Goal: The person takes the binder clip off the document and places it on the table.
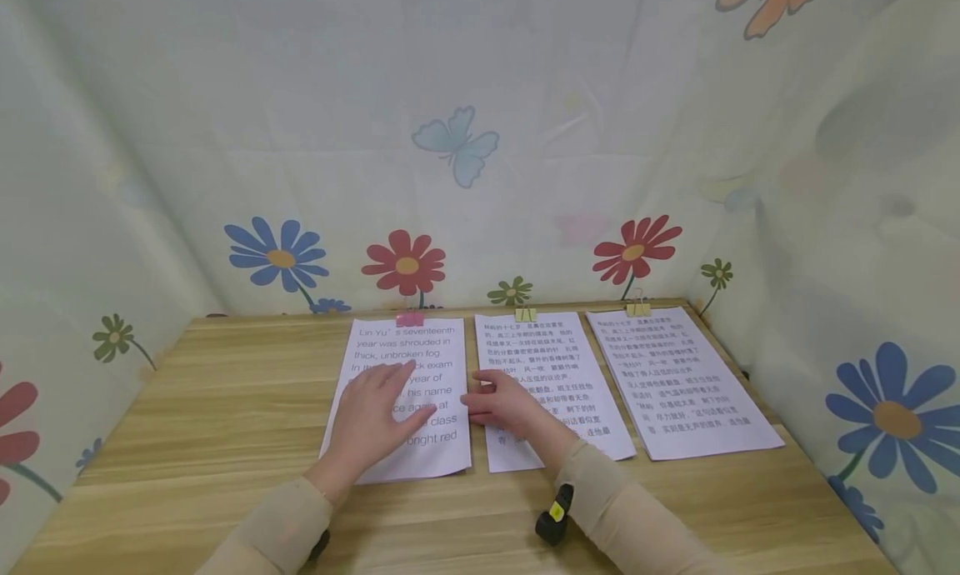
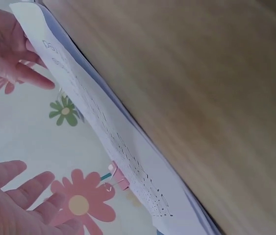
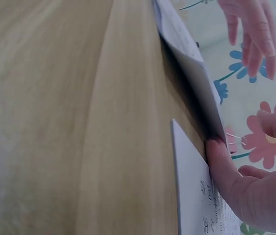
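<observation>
Printed sheets with English text form the left paper stack [image 1: 438, 354], held at the top by a pink binder clip [image 1: 410, 318]. Above this stack hovers my left hand [image 1: 377, 417], fingers spread and relaxed; the left wrist view shows nothing in its grasp. My right hand [image 1: 501, 404] is at the stack's right edge. In the right wrist view one finger [image 3: 221, 164] meets the raised paper edge, while its other fingers stand apart. Beneath the right hand lies the middle paper stack [image 1: 536, 342], with Chinese text and a yellow binder clip [image 1: 527, 315].
A third paper stack [image 1: 678, 387] with Chinese text lies to the right under another yellowish clip [image 1: 637, 309]. All three stacks lie on a wood-grain table [image 1: 225, 408]. Behind and beside it hangs a flower-patterned curtain [image 1: 510, 208]. A black wrist strap [image 1: 553, 521] is on the right sleeve.
</observation>
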`<state>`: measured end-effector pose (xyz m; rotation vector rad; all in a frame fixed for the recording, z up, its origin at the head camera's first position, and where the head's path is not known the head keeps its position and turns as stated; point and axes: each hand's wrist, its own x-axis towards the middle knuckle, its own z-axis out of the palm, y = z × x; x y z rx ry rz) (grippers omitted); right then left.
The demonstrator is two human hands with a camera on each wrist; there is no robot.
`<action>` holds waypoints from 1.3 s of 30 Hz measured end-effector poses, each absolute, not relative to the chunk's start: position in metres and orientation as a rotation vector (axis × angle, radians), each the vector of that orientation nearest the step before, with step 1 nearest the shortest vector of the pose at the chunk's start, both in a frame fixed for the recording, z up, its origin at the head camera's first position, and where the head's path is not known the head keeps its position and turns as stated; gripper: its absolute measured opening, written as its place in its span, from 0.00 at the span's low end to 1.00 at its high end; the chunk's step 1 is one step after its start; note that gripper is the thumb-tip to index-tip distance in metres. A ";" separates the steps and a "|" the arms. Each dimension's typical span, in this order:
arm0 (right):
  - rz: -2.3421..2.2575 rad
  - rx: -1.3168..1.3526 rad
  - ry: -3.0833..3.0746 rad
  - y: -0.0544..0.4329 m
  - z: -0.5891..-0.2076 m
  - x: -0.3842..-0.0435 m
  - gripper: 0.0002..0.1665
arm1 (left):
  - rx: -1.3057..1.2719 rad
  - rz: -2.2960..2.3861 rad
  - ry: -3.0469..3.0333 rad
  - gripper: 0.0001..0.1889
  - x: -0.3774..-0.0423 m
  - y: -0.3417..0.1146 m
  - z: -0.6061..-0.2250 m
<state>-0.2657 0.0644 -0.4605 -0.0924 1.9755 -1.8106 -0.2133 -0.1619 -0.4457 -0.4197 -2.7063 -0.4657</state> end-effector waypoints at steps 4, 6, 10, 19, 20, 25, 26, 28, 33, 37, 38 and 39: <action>-1.669 -0.111 2.161 0.058 -0.464 -0.267 0.45 | -0.412 -0.472 -2.712 0.41 -0.215 -0.162 -0.444; -1.636 -0.109 2.196 0.056 -0.465 -0.268 0.47 | -0.410 -0.474 -2.711 0.41 -0.216 -0.162 -0.443; -1.652 -0.088 2.187 0.054 -0.467 -0.269 0.50 | -0.407 -0.474 -2.708 0.41 -0.219 -0.162 -0.442; -1.569 -0.072 2.306 0.047 -0.466 -0.272 0.52 | -0.400 -0.465 -2.722 0.41 -0.233 -0.162 -0.436; -1.546 -0.070 2.329 0.046 -0.466 -0.273 0.51 | -0.397 -0.469 -2.730 0.41 -0.235 -0.162 -0.435; -1.445 -0.073 2.437 0.041 -0.466 -0.274 0.50 | -0.384 -0.492 -2.762 0.41 -0.249 -0.163 -0.436; -1.423 -0.075 2.458 0.041 -0.466 -0.274 0.49 | -0.386 -0.496 -2.768 0.41 -0.252 -0.162 -0.437; -1.404 -0.080 2.482 0.039 -0.465 -0.273 0.49 | -0.393 -0.500 -2.778 0.41 -0.257 -0.162 -0.438; -1.421 -0.088 2.483 0.037 -0.465 -0.272 0.47 | -0.387 -0.539 -2.814 0.40 -0.269 -0.160 -0.438; -1.444 -0.081 2.472 0.037 -0.467 -0.272 0.47 | -0.361 -0.582 -2.834 0.39 -0.277 -0.158 -0.437; -1.447 -0.081 2.473 0.037 -0.467 -0.272 0.47 | -0.358 -0.588 -2.831 0.39 -0.279 -0.158 -0.437; -1.450 -0.079 2.473 0.037 -0.468 -0.272 0.47 | -0.354 -0.594 -2.828 0.38 -0.281 -0.157 -0.437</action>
